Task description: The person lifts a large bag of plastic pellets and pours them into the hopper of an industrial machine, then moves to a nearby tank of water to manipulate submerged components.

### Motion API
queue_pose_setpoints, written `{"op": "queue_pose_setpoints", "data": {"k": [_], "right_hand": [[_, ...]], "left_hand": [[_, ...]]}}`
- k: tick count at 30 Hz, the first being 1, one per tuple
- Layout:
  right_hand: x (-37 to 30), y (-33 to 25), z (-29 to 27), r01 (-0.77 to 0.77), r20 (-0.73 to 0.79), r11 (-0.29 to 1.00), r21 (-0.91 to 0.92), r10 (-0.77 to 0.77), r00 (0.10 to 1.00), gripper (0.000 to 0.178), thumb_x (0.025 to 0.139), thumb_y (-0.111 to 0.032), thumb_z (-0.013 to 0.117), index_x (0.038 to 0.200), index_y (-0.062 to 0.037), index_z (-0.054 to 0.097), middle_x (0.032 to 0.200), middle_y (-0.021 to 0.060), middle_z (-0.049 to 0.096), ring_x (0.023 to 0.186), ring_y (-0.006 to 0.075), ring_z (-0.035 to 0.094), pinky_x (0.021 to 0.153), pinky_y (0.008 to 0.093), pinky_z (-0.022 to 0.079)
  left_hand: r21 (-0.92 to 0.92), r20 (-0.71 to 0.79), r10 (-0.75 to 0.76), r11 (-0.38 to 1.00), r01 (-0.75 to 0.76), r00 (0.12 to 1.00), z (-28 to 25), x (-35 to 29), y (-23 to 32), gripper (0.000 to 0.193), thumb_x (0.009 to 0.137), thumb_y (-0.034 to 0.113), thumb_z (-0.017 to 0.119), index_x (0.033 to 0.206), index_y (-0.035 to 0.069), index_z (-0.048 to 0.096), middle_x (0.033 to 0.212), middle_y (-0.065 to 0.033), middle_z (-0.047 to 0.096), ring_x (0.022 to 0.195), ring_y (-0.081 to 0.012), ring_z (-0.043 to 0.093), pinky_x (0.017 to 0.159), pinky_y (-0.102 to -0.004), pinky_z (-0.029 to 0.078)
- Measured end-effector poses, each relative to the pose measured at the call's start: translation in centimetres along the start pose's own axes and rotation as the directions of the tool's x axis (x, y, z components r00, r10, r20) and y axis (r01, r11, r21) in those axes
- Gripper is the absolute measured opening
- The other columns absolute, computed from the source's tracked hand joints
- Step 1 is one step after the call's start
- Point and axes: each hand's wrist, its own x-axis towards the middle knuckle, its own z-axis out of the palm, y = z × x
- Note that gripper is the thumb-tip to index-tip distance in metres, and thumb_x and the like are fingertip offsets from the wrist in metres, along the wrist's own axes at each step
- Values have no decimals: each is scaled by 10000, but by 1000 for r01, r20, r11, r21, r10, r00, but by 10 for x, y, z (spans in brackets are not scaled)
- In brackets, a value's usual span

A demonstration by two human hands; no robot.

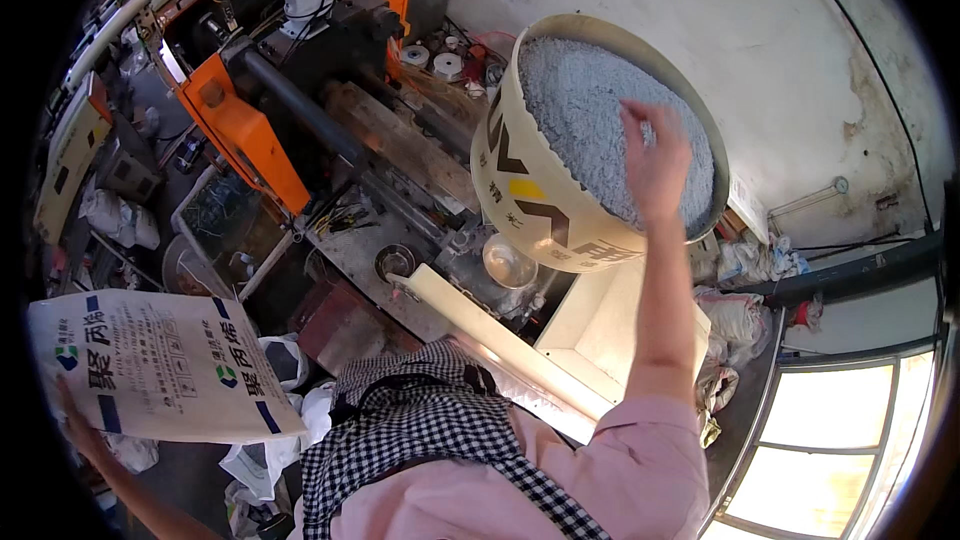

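A large cream hopper [500, 165] with dark and yellow markings stands at the upper right, filled nearly to its rim with grey-blue granules [580, 90]. Over the granules is my right hand [657, 160], its fingers bent and somewhat apart, slightly blurred; nothing shows between them. Whether the fingertips touch the granules I cannot tell. At the lower left, my left hand [78, 422] grips the edge of a white printed sack [190, 365] with blue bands. The sack hangs flat and looks empty; part of that hand is hidden behind it.
An orange and dark machine [245, 130] with thick metal bars fills the upper left. Beneath the hopper is a cream sheet-metal chute [600, 325]. Stuffed bags [735, 325] lie right of it, near a bright window [825, 420]. Spools [447, 65] sit behind the machine.
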Motion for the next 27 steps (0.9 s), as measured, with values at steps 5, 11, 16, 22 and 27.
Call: {"op": "queue_pose_setpoints", "data": {"k": [5,11,16,22,27], "right_hand": [[65,52,19,134,283,951,-278,-52,958,88,727,-73,666,812,-67,689,873,113,577,906,270,553,780,370,442],[80,50,31,189,452,860,-474,53,891,77,703,-135,693,776,-112,706,938,87,572,1004,249,512,873,394,393],[79,46,30,178,475,812,-556,134,870,87,693,-151,710,768,-107,704,932,96,569,1006,255,515,866,392,395],[77,54,32,182,454,827,-532,97,886,66,697,-147,704,747,-105,694,935,97,563,997,260,517,850,390,402],[79,59,30,171,429,839,-517,81,900,53,716,-117,672,761,-98,691,950,97,562,1003,263,520,852,395,410]], "left_hand": [[-283,-89,-330,913,294,940,51,-28,62,644,803,413,651,1245,-32,504,1200,-157,546,988,-218,571,833,-319,473],[-294,-83,-479,850,437,874,49,-39,66,678,771,416,687,1188,-92,522,1146,-149,573,941,-203,578,806,-309,473],[-473,-51,-661,676,565,748,50,-42,64,648,766,409,692,1135,-107,557,1097,-145,599,924,-199,585,807,-307,476],[-372,-85,-501,818,439,861,50,-47,93,716,738,468,690,1133,-113,554,1092,-156,602,922,-216,591,811,-306,482],[-277,-95,-744,658,700,662,60,-40,143,746,732,524,664,1123,-104,568,1085,-171,605,899,-222,603,791,-316,489]]}}
